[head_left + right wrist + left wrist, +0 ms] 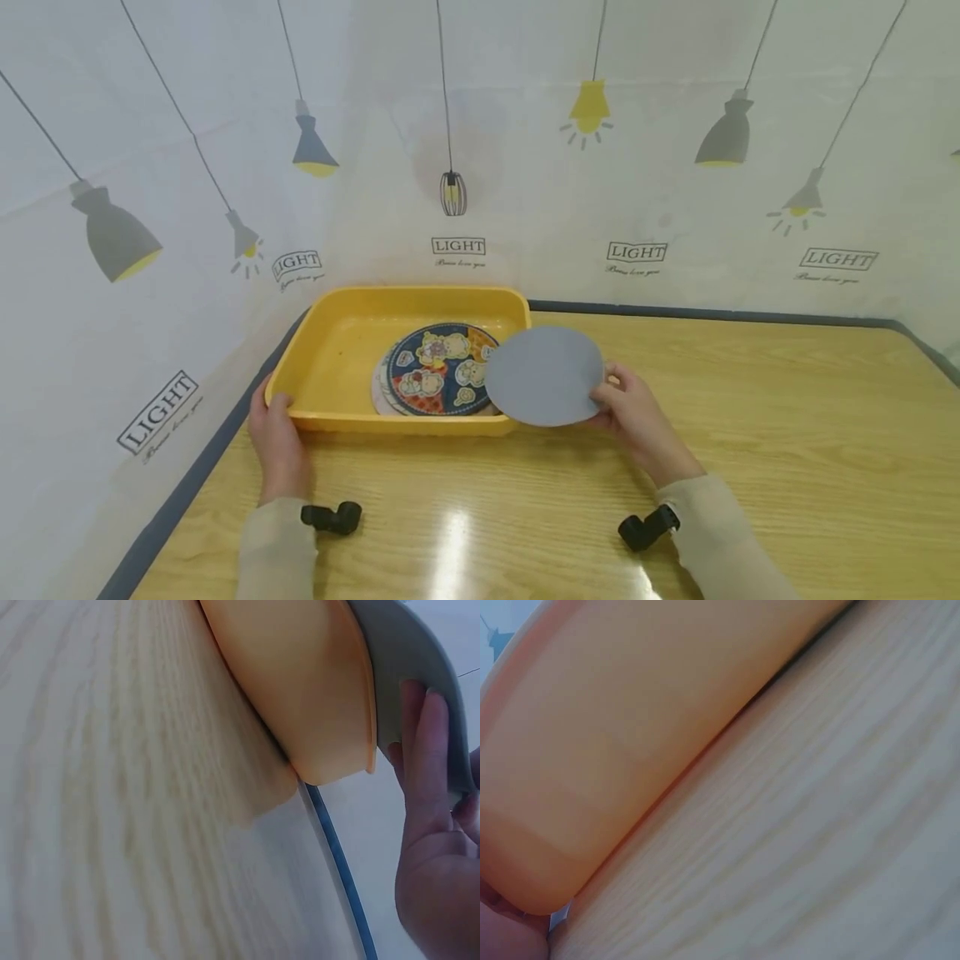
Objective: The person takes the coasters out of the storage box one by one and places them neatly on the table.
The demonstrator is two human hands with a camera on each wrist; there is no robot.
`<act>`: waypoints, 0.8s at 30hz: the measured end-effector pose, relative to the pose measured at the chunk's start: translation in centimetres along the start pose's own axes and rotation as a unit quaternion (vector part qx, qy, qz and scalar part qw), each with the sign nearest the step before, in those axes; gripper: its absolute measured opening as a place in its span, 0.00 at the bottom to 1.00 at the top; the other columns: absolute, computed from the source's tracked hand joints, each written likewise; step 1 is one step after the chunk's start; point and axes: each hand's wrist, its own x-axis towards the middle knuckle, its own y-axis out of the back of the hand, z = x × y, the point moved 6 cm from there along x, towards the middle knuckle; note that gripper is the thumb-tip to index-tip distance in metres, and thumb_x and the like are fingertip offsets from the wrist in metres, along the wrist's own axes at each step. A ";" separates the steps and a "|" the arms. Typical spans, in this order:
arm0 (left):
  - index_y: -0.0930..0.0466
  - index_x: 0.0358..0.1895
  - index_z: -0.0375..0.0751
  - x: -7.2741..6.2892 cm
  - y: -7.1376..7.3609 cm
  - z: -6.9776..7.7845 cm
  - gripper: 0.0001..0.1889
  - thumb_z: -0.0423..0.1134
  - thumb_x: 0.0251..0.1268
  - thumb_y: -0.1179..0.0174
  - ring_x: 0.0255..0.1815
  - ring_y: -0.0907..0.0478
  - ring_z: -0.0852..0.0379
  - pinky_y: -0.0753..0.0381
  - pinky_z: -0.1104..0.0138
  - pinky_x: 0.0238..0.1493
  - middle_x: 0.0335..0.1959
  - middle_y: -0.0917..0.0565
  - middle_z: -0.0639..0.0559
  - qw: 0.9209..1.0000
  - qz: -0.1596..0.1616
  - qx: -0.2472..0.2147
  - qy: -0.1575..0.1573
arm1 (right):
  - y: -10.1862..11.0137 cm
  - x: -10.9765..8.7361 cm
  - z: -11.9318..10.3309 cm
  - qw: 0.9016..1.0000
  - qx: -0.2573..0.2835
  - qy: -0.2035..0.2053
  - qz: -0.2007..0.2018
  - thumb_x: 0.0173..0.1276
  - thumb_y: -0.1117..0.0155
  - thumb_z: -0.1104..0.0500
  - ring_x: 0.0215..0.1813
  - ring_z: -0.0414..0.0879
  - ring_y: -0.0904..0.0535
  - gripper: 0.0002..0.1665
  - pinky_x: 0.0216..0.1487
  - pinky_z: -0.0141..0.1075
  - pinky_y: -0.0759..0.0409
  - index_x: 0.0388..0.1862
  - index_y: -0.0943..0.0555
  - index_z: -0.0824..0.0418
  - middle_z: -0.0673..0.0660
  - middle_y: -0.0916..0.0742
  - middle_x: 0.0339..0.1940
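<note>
A yellow plastic tray (330, 358) sits on the table at the back left. My left hand (279, 442) holds its front left corner, thumb at the rim and fingers along the outer side. Between thumb and fingers, my right hand (633, 417) pinches the edge of a round grey mat (546, 375). That mat is tilted over the tray's right front corner; in the right wrist view it appears thin and slightly bent, with fingers (429, 757) flat along one face. Inside the tray lies a stack of round mats, topped by a dark blue one with cartoon prints (438, 371).
The wood-grain table (750, 392) has a dark edge strip (675, 312) at the back. Behind it hangs a white cloth (525, 183) printed with lamps. Black camera mounts (333, 518) are strapped at both wrists.
</note>
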 end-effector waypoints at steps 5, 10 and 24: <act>0.36 0.62 0.50 -0.2 0.0 0.0 0.26 0.33 0.58 0.61 0.54 0.35 0.54 0.36 0.69 0.50 0.59 0.35 0.55 1.000 0.000 0.003 0.003 | 0.8 -0.6 0.1 1.000 0.024 0.009 -0.004 0.62 0.52 0.69 0.34 0.46 0.20 0.07 0.34 0.41 0.22 0.35 0.38 0.60 0.57 0.19 0.34; 0.38 0.63 0.50 -0.3 0.0 0.2 0.26 0.33 0.58 0.62 0.56 0.36 0.54 0.36 0.70 0.50 0.60 0.37 0.54 1.000 -0.006 0.005 0.004 | 2.4 -1.3 0.3 0.999 0.043 0.016 0.005 0.63 0.52 0.70 0.37 0.45 0.20 0.09 0.35 0.38 0.22 0.36 0.38 0.59 0.54 0.18 0.35; 0.39 0.64 0.49 -0.3 -0.1 0.2 0.27 0.32 0.59 0.62 0.57 0.38 0.55 0.39 0.67 0.55 0.62 0.39 0.53 1.000 -0.009 -0.008 0.008 | 7.6 -3.3 -0.7 0.988 0.146 0.057 -0.001 0.65 0.52 0.70 0.40 0.43 0.22 0.10 0.38 0.33 0.23 0.42 0.37 0.60 0.56 0.29 0.47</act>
